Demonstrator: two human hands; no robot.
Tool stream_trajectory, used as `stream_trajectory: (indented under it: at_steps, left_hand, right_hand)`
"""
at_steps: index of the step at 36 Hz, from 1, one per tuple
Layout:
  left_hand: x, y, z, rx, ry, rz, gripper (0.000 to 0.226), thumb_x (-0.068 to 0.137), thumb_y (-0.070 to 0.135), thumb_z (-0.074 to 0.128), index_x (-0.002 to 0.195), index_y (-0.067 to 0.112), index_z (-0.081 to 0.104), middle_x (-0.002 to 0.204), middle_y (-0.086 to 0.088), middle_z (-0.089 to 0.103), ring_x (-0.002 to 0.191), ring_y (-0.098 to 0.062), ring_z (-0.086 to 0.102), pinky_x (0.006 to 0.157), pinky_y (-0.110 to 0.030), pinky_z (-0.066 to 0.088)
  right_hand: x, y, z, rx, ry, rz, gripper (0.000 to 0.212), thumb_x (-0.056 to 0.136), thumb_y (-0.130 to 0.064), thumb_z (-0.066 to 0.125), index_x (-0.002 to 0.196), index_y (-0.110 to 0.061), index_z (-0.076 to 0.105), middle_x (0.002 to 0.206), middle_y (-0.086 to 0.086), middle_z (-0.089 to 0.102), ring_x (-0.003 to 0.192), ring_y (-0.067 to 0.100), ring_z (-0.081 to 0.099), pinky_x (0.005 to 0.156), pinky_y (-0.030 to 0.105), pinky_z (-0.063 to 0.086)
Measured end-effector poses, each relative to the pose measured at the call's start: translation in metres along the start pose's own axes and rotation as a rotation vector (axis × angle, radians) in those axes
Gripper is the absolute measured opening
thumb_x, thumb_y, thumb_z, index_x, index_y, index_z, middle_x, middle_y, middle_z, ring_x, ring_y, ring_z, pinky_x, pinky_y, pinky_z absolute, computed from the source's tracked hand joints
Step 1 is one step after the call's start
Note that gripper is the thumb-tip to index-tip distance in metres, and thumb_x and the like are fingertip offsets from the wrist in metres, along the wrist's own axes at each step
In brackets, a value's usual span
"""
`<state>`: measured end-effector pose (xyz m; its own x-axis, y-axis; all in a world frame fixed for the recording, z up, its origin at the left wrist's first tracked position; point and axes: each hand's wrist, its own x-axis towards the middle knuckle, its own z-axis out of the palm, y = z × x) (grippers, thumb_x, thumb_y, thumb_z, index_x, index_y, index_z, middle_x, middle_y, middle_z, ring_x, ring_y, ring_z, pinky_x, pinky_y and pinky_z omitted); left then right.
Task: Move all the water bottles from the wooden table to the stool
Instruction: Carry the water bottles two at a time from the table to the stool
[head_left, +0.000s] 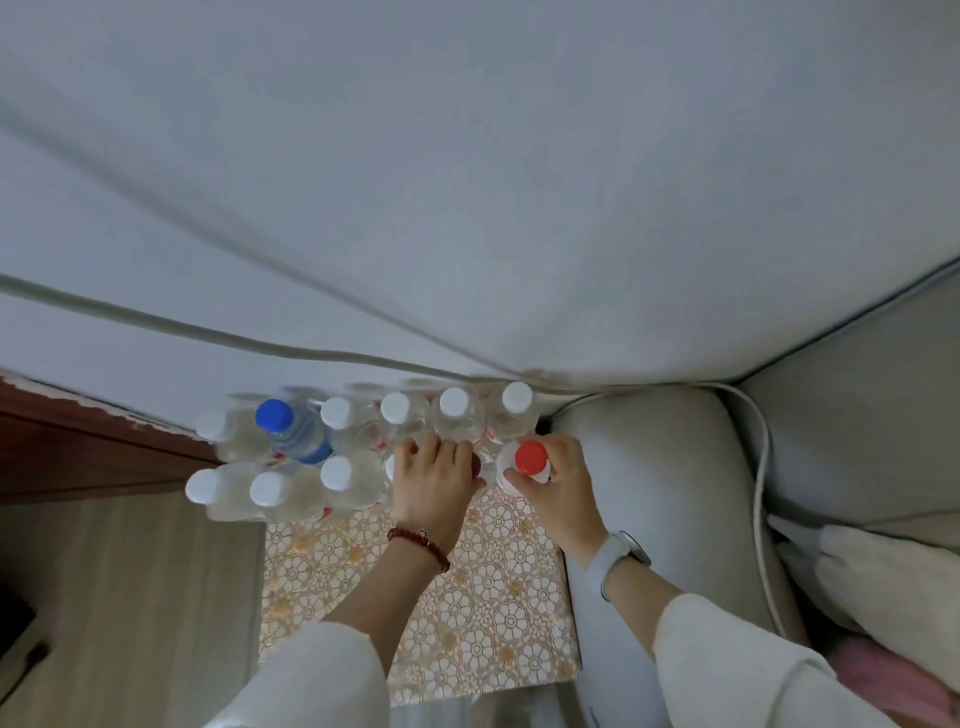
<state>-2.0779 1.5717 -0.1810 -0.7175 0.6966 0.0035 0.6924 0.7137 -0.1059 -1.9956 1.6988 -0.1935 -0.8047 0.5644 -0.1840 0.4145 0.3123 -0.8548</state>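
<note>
Several clear water bottles stand in two rows at the far end of a surface covered by a floral cloth (467, 597). Most have white caps (395, 408); one in the back row has a blue cap (274, 415). My left hand (434, 480) is closed over the top of a front-row bottle, whose cap is mostly hidden. Just right of it, my right hand (563, 480) grips the red-capped bottle (531, 457) around its neck. Both bottles stand upright among the others.
A grey sofa armrest (649, 467) presses against the right side of the cloth, with a white cable (762, 467) running over it. Dark wooden furniture (78, 452) lies to the left, pale floor (130, 597) below it. A white wall rises behind the bottles.
</note>
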Motion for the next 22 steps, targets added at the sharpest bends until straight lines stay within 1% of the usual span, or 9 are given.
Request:
stream_trajectory:
  at_steps: [2, 4, 6, 10, 11, 14, 16, 18, 22]
  left_hand:
    - [0.001, 0.002, -0.001, -0.013, -0.001, -0.014, 0.038, 0.054, 0.052, 0.079, 0.076, 0.024, 0.066, 0.068, 0.01, 0.068, 0.071, -0.014, 0.061, 0.073, -0.033, 0.045]
    - [0.0, 0.003, -0.003, -0.037, 0.007, -0.012, 0.037, 0.052, 0.045, 0.083, 0.077, 0.023, 0.067, 0.07, 0.01, 0.069, 0.071, -0.014, 0.062, 0.077, -0.032, 0.04]
    - [-0.002, 0.004, -0.003, -0.084, 0.026, 0.008, 0.036, 0.051, 0.031, 0.086, 0.08, 0.021, 0.067, 0.073, 0.009, 0.069, 0.071, -0.014, 0.063, 0.078, -0.031, 0.032]
    - [-0.005, 0.005, -0.001, -0.161, 0.073, 0.074, 0.038, 0.049, 0.007, 0.082, 0.082, 0.02, 0.068, 0.08, 0.009, 0.07, 0.071, -0.013, 0.064, 0.079, -0.03, 0.033]
    - [-0.004, 0.005, -0.001, -0.172, 0.084, 0.098, 0.038, 0.05, 0.003, 0.08, 0.082, 0.02, 0.068, 0.081, 0.009, 0.07, 0.071, -0.014, 0.064, 0.079, -0.031, 0.033]
    - [-0.002, 0.004, -0.001, -0.164, 0.088, 0.128, 0.04, 0.05, 0.001, 0.078, 0.083, 0.02, 0.067, 0.082, 0.009, 0.07, 0.071, -0.012, 0.063, 0.079, -0.031, 0.042]
    - [-0.001, 0.002, 0.0, -0.171, 0.089, 0.12, 0.04, 0.051, 0.0, 0.077, 0.084, 0.019, 0.067, 0.081, 0.009, 0.069, 0.07, -0.013, 0.063, 0.079, -0.03, 0.041]
    - [0.001, 0.001, 0.002, -0.168, 0.11, 0.11, 0.037, 0.054, -0.002, 0.075, 0.083, 0.018, 0.067, 0.078, 0.007, 0.068, 0.068, -0.014, 0.062, 0.078, -0.03, 0.037]
    - [0.001, 0.0, 0.006, -0.144, 0.15, 0.102, 0.028, 0.061, -0.001, 0.069, 0.082, 0.017, 0.066, 0.076, 0.006, 0.066, 0.065, -0.016, 0.06, 0.074, -0.03, 0.039]
  right_hand:
    - [-0.002, 0.001, 0.001, 0.011, 0.012, -0.017, 0.034, 0.071, -0.004, 0.074, 0.101, -0.01, 0.06, 0.107, 0.007, 0.047, 0.095, -0.004, 0.045, 0.086, -0.002, 0.031]
    - [-0.002, 0.002, 0.003, 0.019, 0.003, -0.034, 0.035, 0.072, -0.002, 0.072, 0.102, -0.01, 0.056, 0.104, 0.0, 0.047, 0.096, -0.002, 0.045, 0.086, -0.001, 0.032]
    - [-0.001, 0.001, 0.002, 0.024, -0.027, -0.016, 0.037, 0.074, -0.005, 0.071, 0.105, -0.011, 0.05, 0.103, -0.004, 0.046, 0.094, 0.002, 0.048, 0.081, 0.0, 0.036]
    - [-0.002, 0.004, -0.003, -0.098, -0.05, -0.009, 0.041, 0.078, -0.02, 0.069, 0.113, -0.015, 0.047, 0.108, -0.008, 0.048, 0.093, 0.006, 0.05, 0.076, 0.016, 0.04]
    - [-0.003, 0.004, -0.004, -0.118, -0.042, -0.019, 0.04, 0.079, -0.02, 0.068, 0.112, -0.016, 0.048, 0.109, -0.008, 0.048, 0.092, 0.006, 0.05, 0.075, 0.017, 0.04]
    - [-0.006, 0.003, -0.007, -0.088, -0.035, -0.051, 0.034, 0.078, -0.013, 0.069, 0.107, -0.013, 0.053, 0.11, 0.001, 0.05, 0.093, 0.007, 0.05, 0.075, 0.006, 0.039]
    - [-0.007, 0.002, -0.007, -0.059, -0.039, -0.073, 0.032, 0.077, -0.008, 0.069, 0.105, -0.011, 0.055, 0.107, 0.001, 0.05, 0.095, 0.007, 0.049, 0.079, 0.001, 0.037]
    - [-0.006, 0.001, -0.006, -0.044, -0.031, -0.091, 0.032, 0.076, -0.006, 0.07, 0.104, -0.01, 0.056, 0.107, 0.001, 0.049, 0.097, 0.005, 0.048, 0.081, 0.001, 0.037]
    - [-0.002, -0.004, 0.0, -0.055, -0.066, -0.126, 0.032, 0.076, -0.006, 0.07, 0.105, -0.01, 0.057, 0.11, 0.005, 0.049, 0.1, 0.006, 0.046, 0.084, 0.0, 0.034]
